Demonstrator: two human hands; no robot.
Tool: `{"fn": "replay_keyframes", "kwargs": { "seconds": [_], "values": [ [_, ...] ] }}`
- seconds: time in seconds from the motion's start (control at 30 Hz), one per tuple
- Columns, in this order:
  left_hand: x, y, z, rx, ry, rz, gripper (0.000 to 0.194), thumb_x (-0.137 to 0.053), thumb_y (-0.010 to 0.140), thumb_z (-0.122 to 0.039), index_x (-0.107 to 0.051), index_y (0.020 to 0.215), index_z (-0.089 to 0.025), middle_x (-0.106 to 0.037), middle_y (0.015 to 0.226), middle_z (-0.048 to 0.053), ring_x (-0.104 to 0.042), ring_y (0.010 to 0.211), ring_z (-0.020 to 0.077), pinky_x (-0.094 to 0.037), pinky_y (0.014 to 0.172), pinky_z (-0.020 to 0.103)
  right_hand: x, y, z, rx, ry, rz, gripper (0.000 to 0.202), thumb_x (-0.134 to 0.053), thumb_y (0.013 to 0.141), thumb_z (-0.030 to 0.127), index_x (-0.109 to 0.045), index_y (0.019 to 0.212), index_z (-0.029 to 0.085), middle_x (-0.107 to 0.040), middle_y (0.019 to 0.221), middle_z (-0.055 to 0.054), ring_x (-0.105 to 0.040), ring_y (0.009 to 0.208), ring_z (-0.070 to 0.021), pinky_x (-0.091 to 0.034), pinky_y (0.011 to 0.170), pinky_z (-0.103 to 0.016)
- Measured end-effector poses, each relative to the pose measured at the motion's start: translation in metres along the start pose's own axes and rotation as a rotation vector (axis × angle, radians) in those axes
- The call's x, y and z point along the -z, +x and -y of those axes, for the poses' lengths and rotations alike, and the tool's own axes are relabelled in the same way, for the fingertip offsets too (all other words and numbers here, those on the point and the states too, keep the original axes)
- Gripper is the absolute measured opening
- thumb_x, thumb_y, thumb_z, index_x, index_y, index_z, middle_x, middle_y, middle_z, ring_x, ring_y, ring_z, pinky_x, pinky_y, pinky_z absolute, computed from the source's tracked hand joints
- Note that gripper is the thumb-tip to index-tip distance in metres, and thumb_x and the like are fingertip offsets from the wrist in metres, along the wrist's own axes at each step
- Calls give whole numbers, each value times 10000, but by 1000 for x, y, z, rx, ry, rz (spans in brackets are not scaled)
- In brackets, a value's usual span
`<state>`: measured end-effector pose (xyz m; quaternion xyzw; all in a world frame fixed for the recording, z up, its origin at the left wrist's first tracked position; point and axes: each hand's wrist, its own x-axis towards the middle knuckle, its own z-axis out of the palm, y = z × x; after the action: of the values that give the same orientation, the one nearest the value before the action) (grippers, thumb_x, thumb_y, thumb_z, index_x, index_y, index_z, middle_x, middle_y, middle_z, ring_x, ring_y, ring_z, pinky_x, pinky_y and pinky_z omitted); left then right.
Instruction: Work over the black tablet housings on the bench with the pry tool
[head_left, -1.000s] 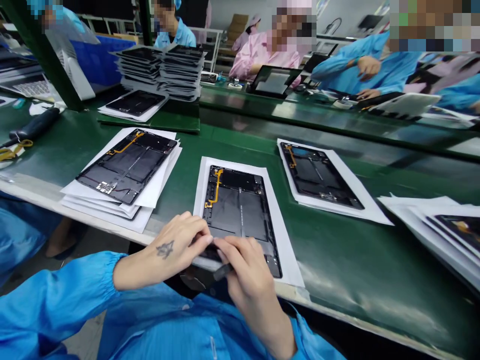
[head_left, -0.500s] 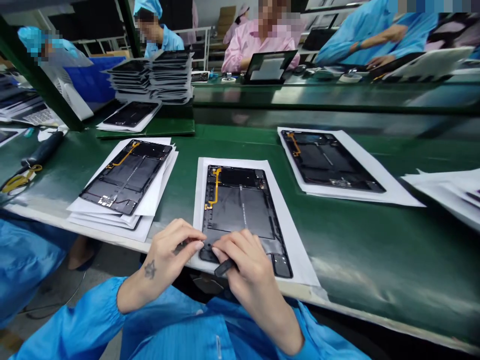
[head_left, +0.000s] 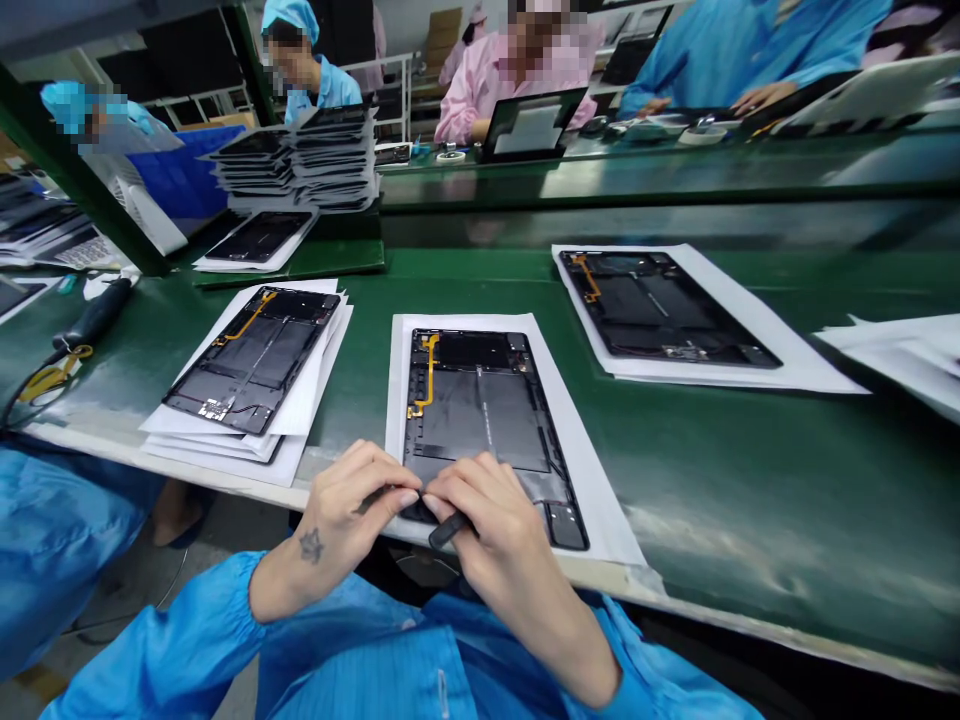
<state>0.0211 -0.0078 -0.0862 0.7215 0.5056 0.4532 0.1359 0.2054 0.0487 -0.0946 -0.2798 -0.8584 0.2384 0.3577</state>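
Observation:
Directly before me a black tablet housing [head_left: 480,430] lies on a white paper sheet [head_left: 592,490], with an orange flex cable [head_left: 430,375] along its upper left side. My left hand [head_left: 352,510] pinches at the housing's lower left corner; whatever is between thumb and forefinger is too small to make out. Close beside it, over the housing's bottom edge, my right hand [head_left: 495,520] is closed round a dark, flat-ended tool [head_left: 448,529], its kind unclear. The fingertips of both hands nearly meet. The part of the housing under them is hidden.
Another housing [head_left: 255,360] rests on stacked papers at left, and one more [head_left: 667,305] on a sheet at right. Tall stacks of housings [head_left: 334,160] stand at the back left. A black-handled tool [head_left: 97,315] and yellow scissors [head_left: 56,378] lie far left. Co-workers sit opposite.
My left hand has shifted slightly right, bringing its fingertips closer to those of my right hand. The right hand keeps its grip on the tool. The view has moved a little.

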Motion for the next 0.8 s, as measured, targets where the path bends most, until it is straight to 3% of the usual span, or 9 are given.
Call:
{"fn": "replay_keyframes", "kwargs": {
  "seconds": [0.2, 0.33, 0.47, 0.8],
  "values": [
    [1, 3, -3, 5, 119, 30, 115, -552, 1019, -186, -623, 928, -181, -643, 831, 26, -590, 782, 144, -481, 697, 274, -2, -4, -1, 33, -40, -10, 187, -515, 979, 82, -640, 893, 192, -646, 816, -23, -492, 765, -178, -346, 687, -336],
    [4, -1, 1, -25, 257, 102, 114, -514, 1029, -149, -588, 948, -180, -629, 858, 30, -557, 797, 150, -470, 727, 291, 2, -11, -3, 119, -131, -5, 184, -499, 992, 94, -658, 1066, 151, -690, 934, -73, -515, 824, -204, -362, 693, -351],
    [7, -7, 0, -92, 384, 175, 125, -485, 1023, -100, -578, 991, -179, -633, 899, 50, -553, 823, 175, -474, 740, 319, 10, -16, -7, 214, -164, 64, 321, -430, 978, 55, -641, 1205, 138, -705, 1042, -109, -551, 870, -221, -424, 713, -367],
    [10, -12, -1, -202, 547, 299, 140, -482, 1011, -77, -588, 1079, -139, -647, 955, 82, -532, 842, 201, -494, 779, 346, 11, -13, -6, 276, -272, 129, 421, -365, 927, -3, -653, 1214, 107, -701, 1093, -118, -532, 874, -230, -445, 733, -381]
  ]
}}
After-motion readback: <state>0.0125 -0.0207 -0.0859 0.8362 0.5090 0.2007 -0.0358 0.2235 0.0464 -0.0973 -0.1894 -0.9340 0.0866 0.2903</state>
